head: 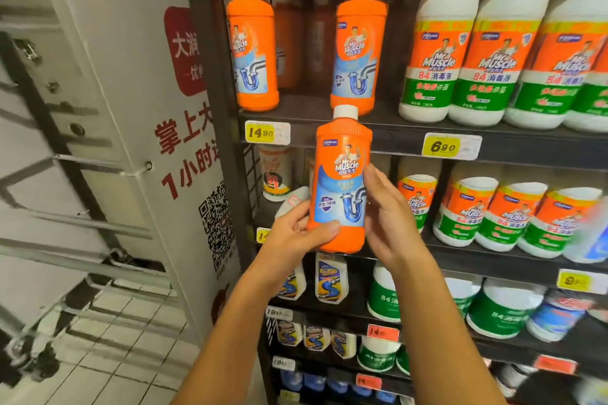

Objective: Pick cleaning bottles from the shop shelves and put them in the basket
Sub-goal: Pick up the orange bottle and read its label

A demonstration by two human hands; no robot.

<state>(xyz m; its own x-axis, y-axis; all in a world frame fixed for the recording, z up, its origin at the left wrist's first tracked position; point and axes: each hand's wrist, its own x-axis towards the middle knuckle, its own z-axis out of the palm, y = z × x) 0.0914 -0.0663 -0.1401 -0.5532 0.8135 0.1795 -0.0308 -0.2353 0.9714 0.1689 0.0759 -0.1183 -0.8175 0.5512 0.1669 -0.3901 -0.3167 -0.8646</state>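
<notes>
In the head view, the person appears to be at the picking step: an orange bottle [340, 184] is off the shelf and held upright in mid-frame, in front of the edge of the top shelf [378, 138] and its yellow price tag [267, 132]. No basket is in view, so the placing step looks not yet done; the next move would call for bringing the bottle down and away from the rack toward wherever the basket sits, with a firm hold, since the smooth plastic body could slip.

The left hand [296, 233], lower centre of the frame, grips the bottle's lower left side: its thumb lies across the front of the label near the base, and the other fingers curl behind, mostly hidden. The right hand [388, 220], just right of centre, lies against the bottle's right edge with fingers fairly straight and close together, pointing upward; whether they wrap behind the bottle cannot be told.

In the upper part of the frame two matching orange bottles [358, 52] stand on the top shelf, and large white bottles [441, 59] fill the upper right.
</notes>
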